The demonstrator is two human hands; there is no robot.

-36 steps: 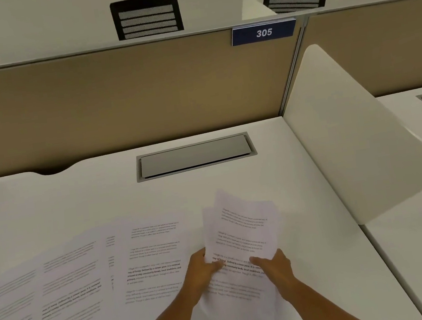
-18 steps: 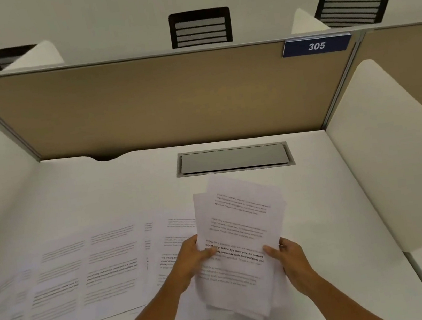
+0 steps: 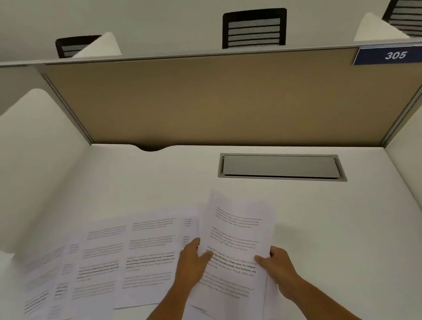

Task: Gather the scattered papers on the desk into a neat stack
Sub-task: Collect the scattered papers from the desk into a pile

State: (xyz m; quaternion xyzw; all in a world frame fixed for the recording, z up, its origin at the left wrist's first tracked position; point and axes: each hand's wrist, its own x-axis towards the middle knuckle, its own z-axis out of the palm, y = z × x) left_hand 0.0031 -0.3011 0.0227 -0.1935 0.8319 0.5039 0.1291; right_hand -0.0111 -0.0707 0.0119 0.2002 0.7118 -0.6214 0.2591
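Both hands held a loose sheaf of white printed paper sheets (image 3: 238, 259) above the near part of the white laminate worktop (image 3: 335, 223). The left hand (image 3: 193, 261) gripped the sheaf's left edge, thumb lying across the printed face and fingers behind. The right hand (image 3: 280, 264) gripped the right edge the same way, thumb on top. The sheaf was tilted, its far corner raised, and its lower edges were uneven, with several sheets fanned out at the bottom.

To the left, a spread of further white printed sheets (image 3: 103, 267) lay flat on the worktop, overlapping one another in a row that reached toward the white side divider panel (image 3: 23, 164). The nearest of these sheets passed under the left hand.

Behind the sheaf, a grey metal cable hatch (image 3: 280, 167) sat recessed in the worktop. A tan fabric partition (image 3: 209, 100) closed the far side, carrying a blue number plate reading 305 (image 3: 395, 55).
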